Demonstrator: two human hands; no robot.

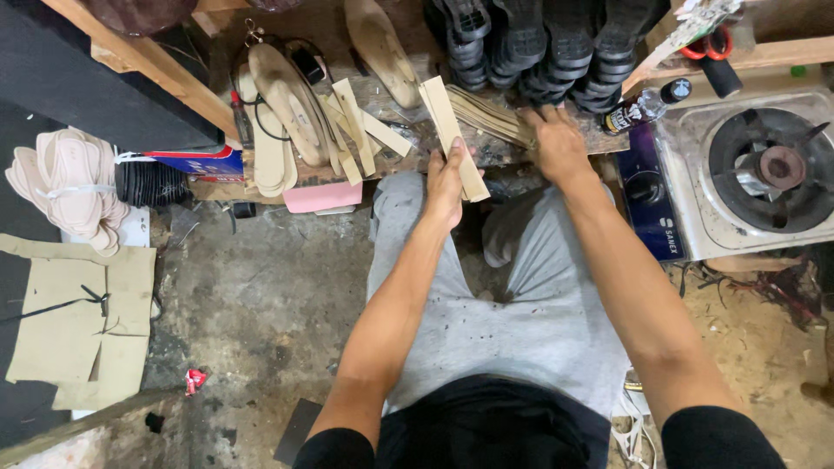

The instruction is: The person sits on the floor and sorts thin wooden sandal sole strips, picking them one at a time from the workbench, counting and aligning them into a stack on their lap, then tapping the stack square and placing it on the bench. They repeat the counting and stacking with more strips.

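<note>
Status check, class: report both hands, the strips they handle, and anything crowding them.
Left hand shut on tan strips, held upright. Right hand flat on strip pile on bench. Bottle and stove close right.

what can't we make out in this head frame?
- Right hand fingertips: buried in the fanned strips; grip unclear.
- Strip stack in left hand: count unreadable, edges merge.
- Black soles: tops cut off by the upper edge.
- Bench under the strips: mostly covered by insoles and clutter.
- Stove: right side cut off by the frame edge.
- Floor beneath the lap: hidden by the grey shorts.
</note>
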